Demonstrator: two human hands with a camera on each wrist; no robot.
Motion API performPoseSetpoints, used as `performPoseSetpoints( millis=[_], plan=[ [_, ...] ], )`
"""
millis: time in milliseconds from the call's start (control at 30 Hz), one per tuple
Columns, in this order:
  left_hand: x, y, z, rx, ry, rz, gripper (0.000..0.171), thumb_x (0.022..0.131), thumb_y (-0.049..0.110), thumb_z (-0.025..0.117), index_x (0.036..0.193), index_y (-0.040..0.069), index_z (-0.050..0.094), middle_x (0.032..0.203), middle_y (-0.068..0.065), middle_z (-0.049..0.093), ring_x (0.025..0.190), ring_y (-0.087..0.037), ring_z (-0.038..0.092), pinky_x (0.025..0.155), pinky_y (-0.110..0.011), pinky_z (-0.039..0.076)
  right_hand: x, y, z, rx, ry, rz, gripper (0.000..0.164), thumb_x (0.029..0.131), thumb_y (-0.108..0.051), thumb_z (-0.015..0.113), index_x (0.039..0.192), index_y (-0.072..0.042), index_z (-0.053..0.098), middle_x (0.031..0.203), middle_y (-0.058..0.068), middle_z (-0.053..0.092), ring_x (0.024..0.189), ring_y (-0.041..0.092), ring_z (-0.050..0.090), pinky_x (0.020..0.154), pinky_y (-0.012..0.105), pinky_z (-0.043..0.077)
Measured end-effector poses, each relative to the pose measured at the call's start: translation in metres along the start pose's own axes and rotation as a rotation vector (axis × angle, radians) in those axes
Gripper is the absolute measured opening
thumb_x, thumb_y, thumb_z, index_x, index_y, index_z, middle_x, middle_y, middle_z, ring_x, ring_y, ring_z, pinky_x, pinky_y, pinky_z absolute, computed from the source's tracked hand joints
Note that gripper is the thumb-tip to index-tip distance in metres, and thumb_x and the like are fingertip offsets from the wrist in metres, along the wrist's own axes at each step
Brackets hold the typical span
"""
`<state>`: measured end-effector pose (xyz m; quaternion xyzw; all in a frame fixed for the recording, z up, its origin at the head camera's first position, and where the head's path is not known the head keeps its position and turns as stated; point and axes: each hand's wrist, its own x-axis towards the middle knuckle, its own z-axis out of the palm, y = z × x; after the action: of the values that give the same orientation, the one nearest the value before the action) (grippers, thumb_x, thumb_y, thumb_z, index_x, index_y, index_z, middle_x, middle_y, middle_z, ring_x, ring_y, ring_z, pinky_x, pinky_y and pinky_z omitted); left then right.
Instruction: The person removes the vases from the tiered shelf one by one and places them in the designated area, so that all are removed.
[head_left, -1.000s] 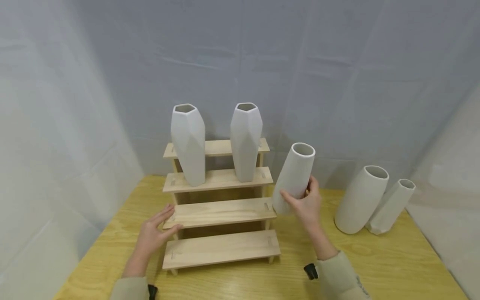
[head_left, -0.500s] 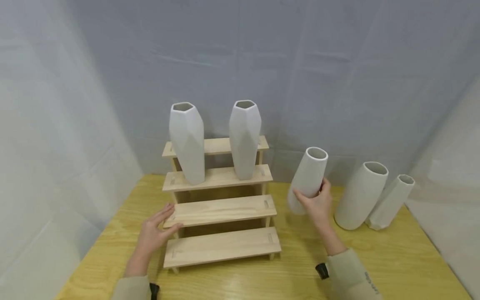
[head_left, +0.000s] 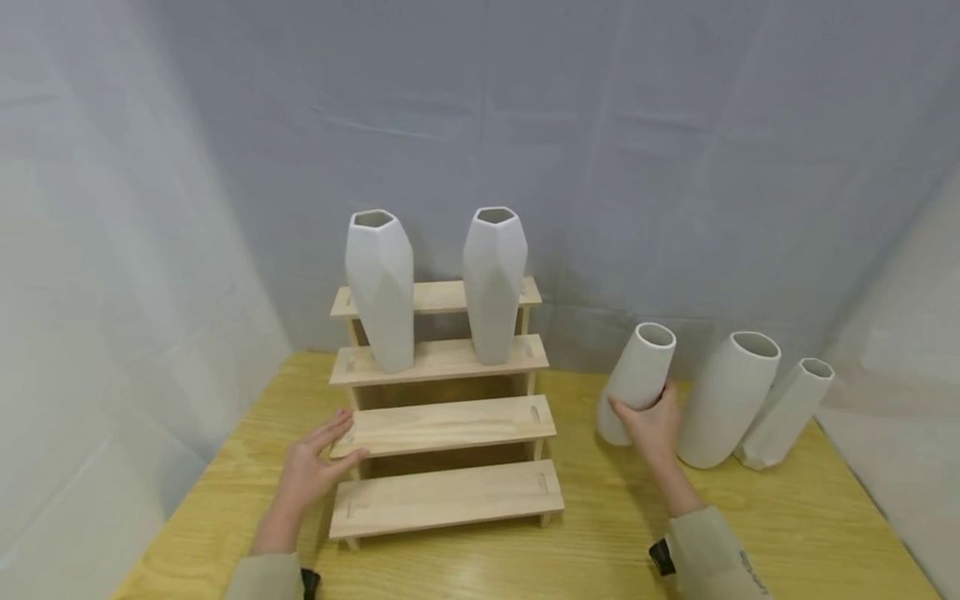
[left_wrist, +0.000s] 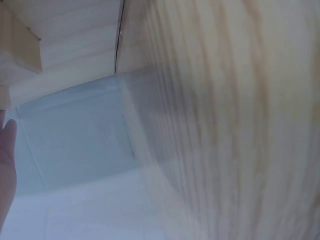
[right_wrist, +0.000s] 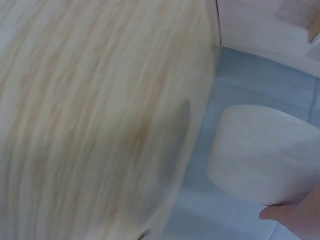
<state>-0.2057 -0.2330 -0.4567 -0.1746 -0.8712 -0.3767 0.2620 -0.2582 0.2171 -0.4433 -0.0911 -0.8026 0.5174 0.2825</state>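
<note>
In the head view my right hand [head_left: 654,423] grips a smooth white vase [head_left: 636,385] around its lower half, thumb on the near side. The vase leans slightly and has a round mouth; its base is close over the table, right of the stepped wooden stand [head_left: 450,427]. The right wrist view shows the lower part of this white vase [right_wrist: 265,155] with a thumb [right_wrist: 280,214] against it. My left hand [head_left: 309,467] rests at the left end of the stand's second step from the bottom, fingers extended and thumb along its front edge.
Two faceted white vases [head_left: 382,292] stand upright on the stand's third step. To the right of my right hand, a wide white vase [head_left: 727,404] and a narrower faceted one [head_left: 787,415] stand on the wooden table [head_left: 450,575]. Grey sheeting [head_left: 675,167] hangs behind.
My right hand has carried the smooth vase right and down, from beside the stand toward the two vases on the right. The left hand has stayed at the stand.
</note>
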Motion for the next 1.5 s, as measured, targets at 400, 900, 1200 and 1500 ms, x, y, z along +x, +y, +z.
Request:
performPoseSetpoints(
  millis=[400, 900, 1200, 1500],
  plan=[
    [-0.002, -0.002, 0.003, -0.010, 0.036, 0.039, 0.052, 0.062, 0.008, 0.079, 0.107, -0.009, 0.058, 0.116, -0.019, 0.054, 0.109, -0.034, 0.047, 0.091, -0.007, 0.027, 0.001, 0.020, -0.005, -0.035, 0.027, 0.020, 0.076, 0.062, -0.013, 0.077, 0.120, 0.012, 0.036, 0.106, 0.030, 0.047, 0.096, 0.040, 0.047, 0.083, 0.050, 0.040],
    [0.001, 0.000, 0.002, -0.003, 0.036, 0.040, 0.051, 0.065, 0.009, 0.078, 0.109, -0.009, 0.058, 0.115, -0.021, 0.054, 0.108, -0.035, 0.048, 0.090, -0.005, 0.027, 0.004, 0.028, -0.004, -0.060, 0.034, 0.015, 0.078, 0.062, -0.012, 0.078, 0.122, 0.012, 0.034, 0.107, 0.031, 0.047, 0.096, 0.041, 0.047, 0.083, 0.051, 0.040],
    [0.000, 0.001, 0.001, 0.015, 0.011, -0.014, 0.053, 0.066, 0.014, 0.078, 0.111, -0.007, 0.058, 0.118, -0.017, 0.053, 0.114, -0.022, 0.045, 0.089, -0.002, 0.026, 0.004, 0.030, -0.006, -0.070, 0.044, 0.017, 0.078, 0.062, -0.012, 0.077, 0.122, 0.013, 0.033, 0.107, 0.032, 0.046, 0.096, 0.042, 0.046, 0.083, 0.052, 0.039],
    [-0.001, -0.001, 0.001, -0.003, 0.018, -0.003, 0.053, 0.065, 0.012, 0.078, 0.111, -0.007, 0.058, 0.118, -0.018, 0.053, 0.115, -0.019, 0.044, 0.089, -0.003, 0.027, 0.003, 0.030, -0.005, -0.078, 0.068, -0.001, 0.078, 0.061, -0.011, 0.077, 0.121, 0.013, 0.034, 0.106, 0.032, 0.047, 0.095, 0.041, 0.046, 0.082, 0.051, 0.039]
  ],
)
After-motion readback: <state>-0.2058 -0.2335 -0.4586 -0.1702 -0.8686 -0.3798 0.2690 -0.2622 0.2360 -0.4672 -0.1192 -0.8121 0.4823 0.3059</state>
